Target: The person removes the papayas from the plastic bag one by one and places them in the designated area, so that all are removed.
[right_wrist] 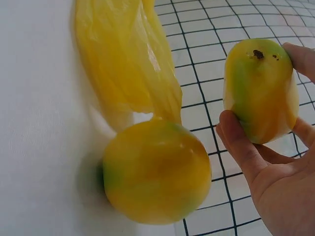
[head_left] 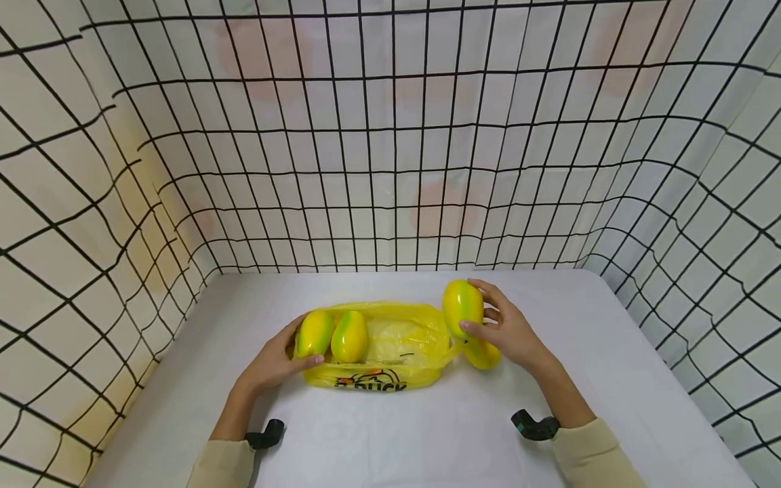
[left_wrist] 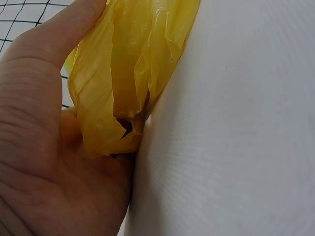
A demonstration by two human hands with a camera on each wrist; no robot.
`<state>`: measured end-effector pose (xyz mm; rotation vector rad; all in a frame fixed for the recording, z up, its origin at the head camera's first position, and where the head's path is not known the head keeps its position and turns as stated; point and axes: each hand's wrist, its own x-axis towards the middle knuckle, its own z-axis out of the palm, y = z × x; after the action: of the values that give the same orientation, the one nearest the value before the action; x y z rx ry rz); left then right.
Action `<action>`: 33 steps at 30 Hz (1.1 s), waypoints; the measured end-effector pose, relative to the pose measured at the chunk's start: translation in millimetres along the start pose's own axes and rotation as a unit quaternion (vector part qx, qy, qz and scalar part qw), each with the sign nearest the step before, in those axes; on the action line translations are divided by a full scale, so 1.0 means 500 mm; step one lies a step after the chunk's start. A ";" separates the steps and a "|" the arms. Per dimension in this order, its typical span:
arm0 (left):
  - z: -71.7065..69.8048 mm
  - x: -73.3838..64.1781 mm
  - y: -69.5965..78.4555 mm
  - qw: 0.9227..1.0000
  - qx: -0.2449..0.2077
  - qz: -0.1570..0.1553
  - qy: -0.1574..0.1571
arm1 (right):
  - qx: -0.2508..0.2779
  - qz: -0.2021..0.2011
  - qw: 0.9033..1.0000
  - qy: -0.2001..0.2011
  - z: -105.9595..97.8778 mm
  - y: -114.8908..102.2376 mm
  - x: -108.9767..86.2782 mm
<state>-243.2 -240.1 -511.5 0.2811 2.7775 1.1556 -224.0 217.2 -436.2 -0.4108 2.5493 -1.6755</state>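
A yellow plastic bag (head_left: 421, 339) with black print lies spread on the white table, its mouth facing up. Inside at its left end sit two yellow-green mangoes (head_left: 350, 337), side by side. My left hand (head_left: 277, 356) grips that end of the bag, thumb on the near side; its fingers are partly hidden behind the leftmost mango (head_left: 315, 333). Raised above the bag's right end, another mango (right_wrist: 261, 93) is held between the thumb and fingers of my right hand (head_left: 509, 329). Below it, one more mango (right_wrist: 157, 172) rests on the table beside the bag's right handle.
Black wire grid panels (head_left: 396, 135) stand along the back and both sides of the white table (head_left: 390, 440), with pale cloth behind them. A black strap device (head_left: 535, 425) is worn on each wrist.
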 end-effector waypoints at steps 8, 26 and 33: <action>0.001 0.001 0.002 1.000 -0.006 -0.004 -0.003 | -0.014 0.019 1.000 0.015 -0.028 0.018 -0.011; 0.001 -0.001 -0.001 1.000 -0.001 -0.005 0.001 | -0.037 0.011 0.999 0.027 -0.092 0.052 -0.029; 0.000 0.001 0.001 1.000 0.002 0.000 0.000 | -0.053 0.022 0.998 0.031 -0.108 0.071 -0.038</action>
<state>-243.8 -239.9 -511.1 0.2806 2.7788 1.1505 -222.9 283.5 -448.5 -0.3104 2.6786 -1.5678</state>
